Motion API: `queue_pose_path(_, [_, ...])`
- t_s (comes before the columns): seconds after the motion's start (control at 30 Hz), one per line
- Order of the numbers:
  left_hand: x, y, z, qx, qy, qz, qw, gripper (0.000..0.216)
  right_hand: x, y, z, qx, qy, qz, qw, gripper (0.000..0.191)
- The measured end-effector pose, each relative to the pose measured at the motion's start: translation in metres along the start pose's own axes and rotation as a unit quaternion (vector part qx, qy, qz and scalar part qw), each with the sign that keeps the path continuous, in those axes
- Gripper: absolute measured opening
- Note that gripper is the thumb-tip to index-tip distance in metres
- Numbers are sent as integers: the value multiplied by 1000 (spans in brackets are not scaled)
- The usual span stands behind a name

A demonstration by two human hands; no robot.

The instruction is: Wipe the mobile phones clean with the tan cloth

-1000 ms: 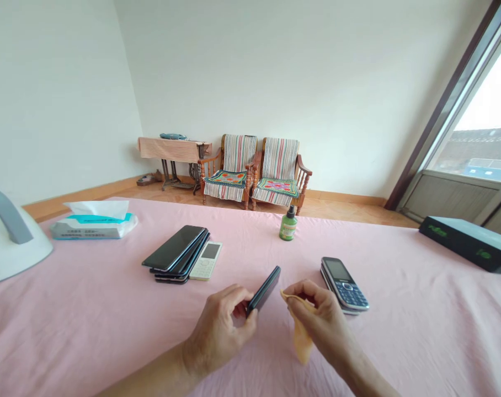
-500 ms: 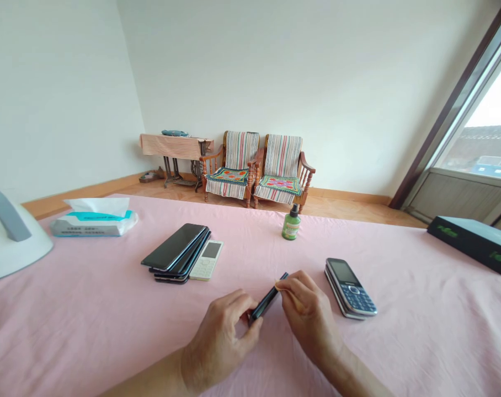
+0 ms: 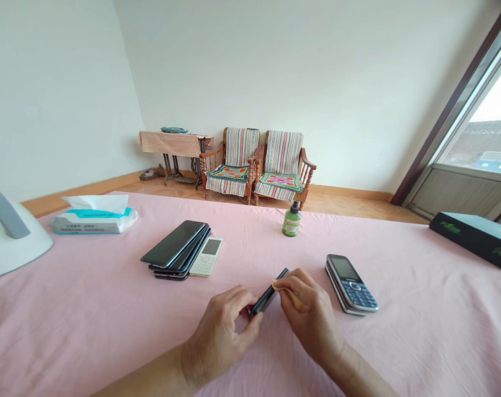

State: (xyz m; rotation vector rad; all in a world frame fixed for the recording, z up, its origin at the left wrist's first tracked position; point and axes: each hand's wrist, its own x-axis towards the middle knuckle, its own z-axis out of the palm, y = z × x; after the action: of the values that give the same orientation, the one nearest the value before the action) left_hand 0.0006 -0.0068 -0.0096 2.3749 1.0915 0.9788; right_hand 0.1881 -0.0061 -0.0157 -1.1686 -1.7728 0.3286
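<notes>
A dark mobile phone is tilted on its edge in front of me, its narrow side facing up. My left hand pinches its near end between thumb and fingers. Pressed against the phone's upper side, my right hand is closed on a small yellowish cloth, most of it hidden in the fingers. To the right lies a small stack of keypad phones, a dark blue one on top. Left of my hands, several dark smartphones are piled beside a white keypad phone.
A green spray bottle stands near the far edge of the pink-covered table. At the left are a tissue pack and a white appliance with a grey handle. A black box sits at the right edge.
My right hand and the cloth have slid slightly along the phone's edge toward my left hand. The left hand keeps its hold. The view has tipped down a little.
</notes>
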Motion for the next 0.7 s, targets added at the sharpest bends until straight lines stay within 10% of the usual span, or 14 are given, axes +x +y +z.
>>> queue_pose_path(0.7, [2, 0, 0, -6, 5, 13, 1000, 10, 15, 20, -10, -58, 50, 29, 997, 16])
